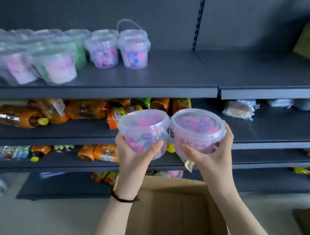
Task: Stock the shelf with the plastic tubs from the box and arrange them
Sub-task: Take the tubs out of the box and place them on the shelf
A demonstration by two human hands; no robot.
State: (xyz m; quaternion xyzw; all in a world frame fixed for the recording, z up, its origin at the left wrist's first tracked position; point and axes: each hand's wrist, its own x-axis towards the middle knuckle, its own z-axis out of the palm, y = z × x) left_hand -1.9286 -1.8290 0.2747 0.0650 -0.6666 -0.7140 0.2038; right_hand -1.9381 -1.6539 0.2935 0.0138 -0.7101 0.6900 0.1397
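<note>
My left hand [134,153] grips a clear plastic tub [144,125] filled with pink and purple pieces. My right hand [210,150] grips a second clear tub [197,126] with a pink label, touching the first one side by side. Both are held up in front of the lower shelves, above the open cardboard box [172,210]. On the dark top shelf [166,76] stand several similar lidded tubs [101,50], some with green contents, in rows at the left; the rightmost tub [134,50] has its handle raised.
The top shelf right of the tubs is bare up to a greenish package [305,43] at the far right. Lower shelves hold orange snack packets [83,109] and wrapped goods [239,109]. Another cardboard box corner [309,220] sits bottom right.
</note>
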